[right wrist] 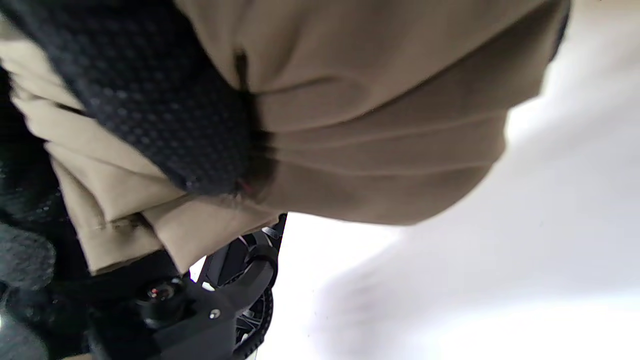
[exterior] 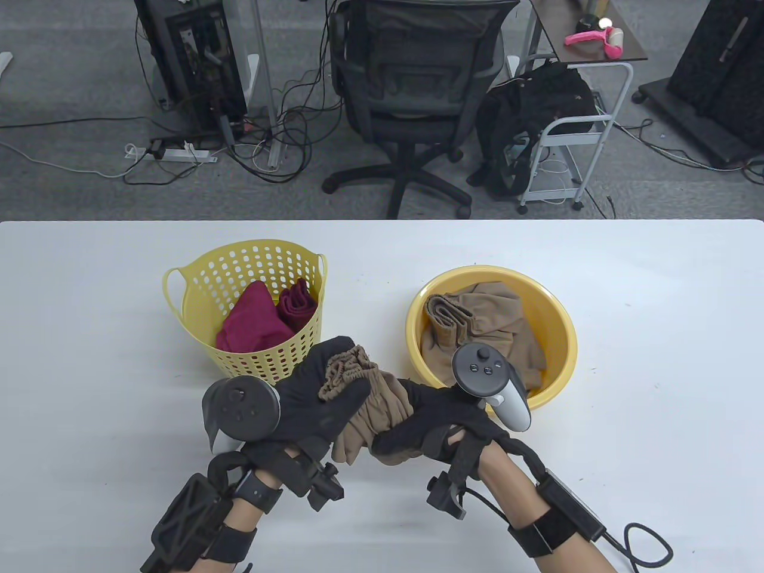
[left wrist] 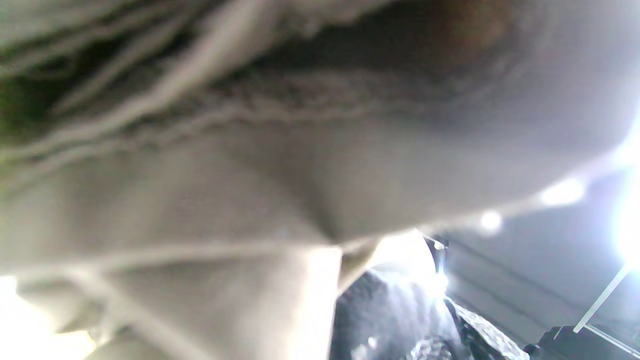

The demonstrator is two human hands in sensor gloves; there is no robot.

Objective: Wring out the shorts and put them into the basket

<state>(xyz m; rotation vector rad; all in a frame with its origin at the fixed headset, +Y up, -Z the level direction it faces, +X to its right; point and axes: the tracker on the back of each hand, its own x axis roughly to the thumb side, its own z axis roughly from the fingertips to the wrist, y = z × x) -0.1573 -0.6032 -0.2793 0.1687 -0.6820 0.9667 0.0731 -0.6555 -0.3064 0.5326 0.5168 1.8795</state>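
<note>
Gripping a bunched tan pair of shorts [exterior: 373,412] between them, the left hand [exterior: 316,400] and right hand [exterior: 441,427] hold it above the white worktop [exterior: 656,358]; both grips are closed round the cloth; the bundle's long axis runs left to right, its waistband end at the left hand; only the table view shows the yellow basket [exterior: 197,286] with red cloth [exterior: 253,325] behind the left hand and a yellow basin [exterior: 561,334] with more tan cloth [exterior: 489,322] behind the right; the left wrist view is blurred fabric; the right wrist view shows a gloved finger pressed into folds over bare worktop; open worktop lies to both sides.
</note>
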